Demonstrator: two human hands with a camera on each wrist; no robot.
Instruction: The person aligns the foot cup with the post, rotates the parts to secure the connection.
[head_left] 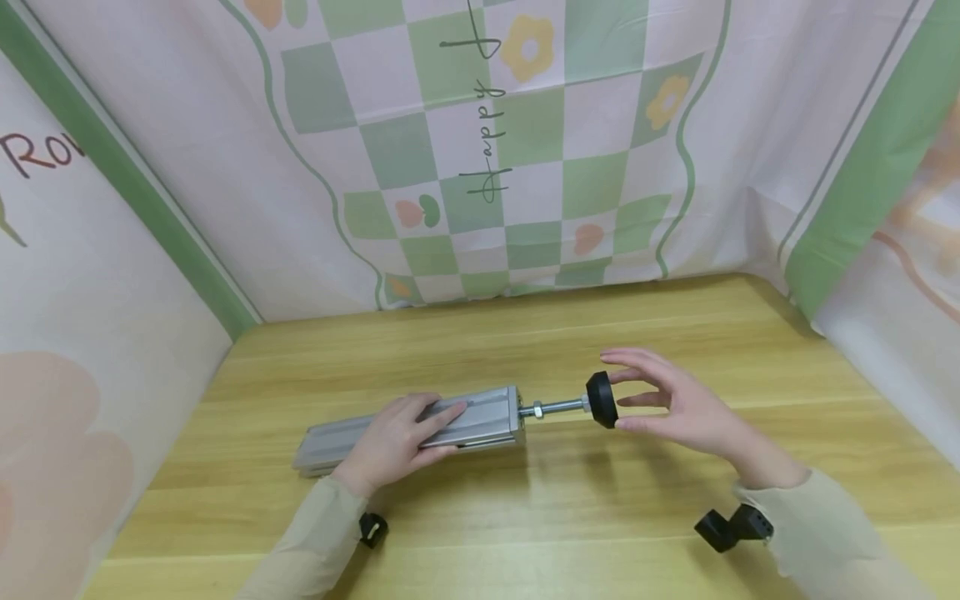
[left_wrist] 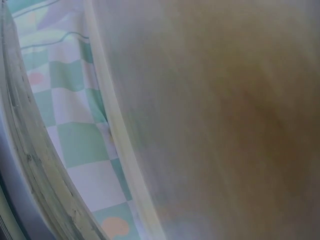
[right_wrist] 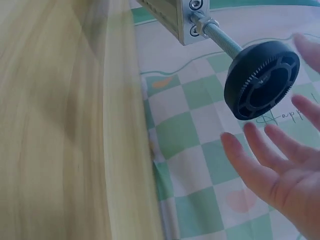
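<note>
My left hand grips a long silver aluminium profile, fingers over its top and thumb along the near side. From the profile's right end plate sticks out a threaded rod with a hex nut on it. A round black levelling foot sits at the rod's outer end; the right wrist view shows its ribbed, hollow underside. My right hand is spread around the foot's outer face, and in the right wrist view its fingers stand apart from the foot.
A wood-grain table lies beneath, with shadows below the profile and foot. Behind it hangs a checked green and white cloth, and more printed cloth closes off the sides. Black wrist mounts hang at both sleeves.
</note>
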